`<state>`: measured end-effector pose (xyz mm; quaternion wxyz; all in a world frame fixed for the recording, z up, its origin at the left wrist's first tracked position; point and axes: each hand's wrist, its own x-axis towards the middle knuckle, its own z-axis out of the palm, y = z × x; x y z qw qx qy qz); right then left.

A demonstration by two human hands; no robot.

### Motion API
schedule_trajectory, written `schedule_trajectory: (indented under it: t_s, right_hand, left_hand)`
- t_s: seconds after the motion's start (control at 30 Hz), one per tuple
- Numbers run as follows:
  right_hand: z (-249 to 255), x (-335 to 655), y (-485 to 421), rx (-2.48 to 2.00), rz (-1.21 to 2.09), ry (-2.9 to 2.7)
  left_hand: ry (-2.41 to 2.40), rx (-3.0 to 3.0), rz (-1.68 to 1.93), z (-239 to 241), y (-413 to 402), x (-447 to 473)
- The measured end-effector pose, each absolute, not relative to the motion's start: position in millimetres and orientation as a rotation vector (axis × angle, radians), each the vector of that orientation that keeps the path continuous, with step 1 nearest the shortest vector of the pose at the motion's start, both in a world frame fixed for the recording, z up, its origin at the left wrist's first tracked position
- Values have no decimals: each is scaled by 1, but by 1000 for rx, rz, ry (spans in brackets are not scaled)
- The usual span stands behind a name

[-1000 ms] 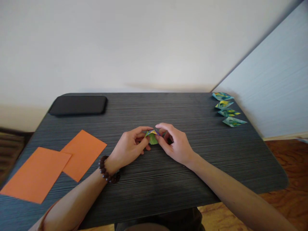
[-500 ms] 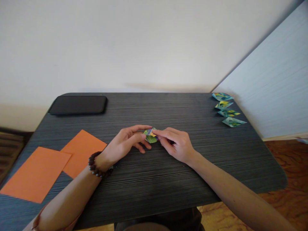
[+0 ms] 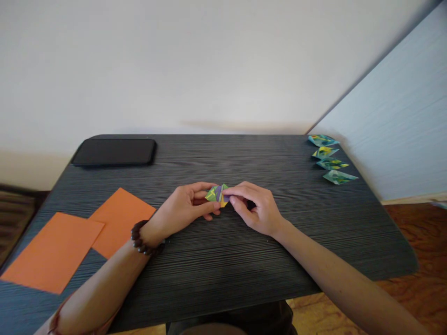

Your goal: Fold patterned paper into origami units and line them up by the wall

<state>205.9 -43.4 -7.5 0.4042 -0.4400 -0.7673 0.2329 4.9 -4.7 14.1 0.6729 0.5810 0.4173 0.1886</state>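
Note:
A small folded origami paper piece (image 3: 217, 193), patterned in green, purple and yellow, is held between both hands over the middle of the table. My left hand (image 3: 185, 204) grips its left side, thumb in front and fingers behind. With index finger and thumb, my right hand (image 3: 256, 204) pinches its right end. The fingertips cover parts of the paper, so its full shape is hidden. A dark bead bracelet (image 3: 139, 239) circles my left wrist.
Two orange paper sheets (image 3: 52, 251) overlap at the left of the dark table (image 3: 223, 260). A black phone (image 3: 114, 152) lies at the back left. Several folded teal and yellow paper pieces (image 3: 338, 177) line the back right edge, near a pale panel (image 3: 394, 125).
The folded paper has turned in my fingers, and a different face with a purple band shows. My left thumb has moved down to its lower edge.

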Motion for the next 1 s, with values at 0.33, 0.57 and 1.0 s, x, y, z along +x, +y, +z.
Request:
schedule_trajectory:
  t_s: [0.33,0.57,1.0]
  right_hand:
    - [-11,205,-42,-1183,659,-1840]
    - [-7,205,-40,-1144,711,-1893]
    - [-4,204,-41,-1114,740,-1933]
  left_hand:
    - [961,1415,432,8,-10,8]
    - [1073,1451,439,11,-14,13]
    - [1099,1835,419,7,-17,9]
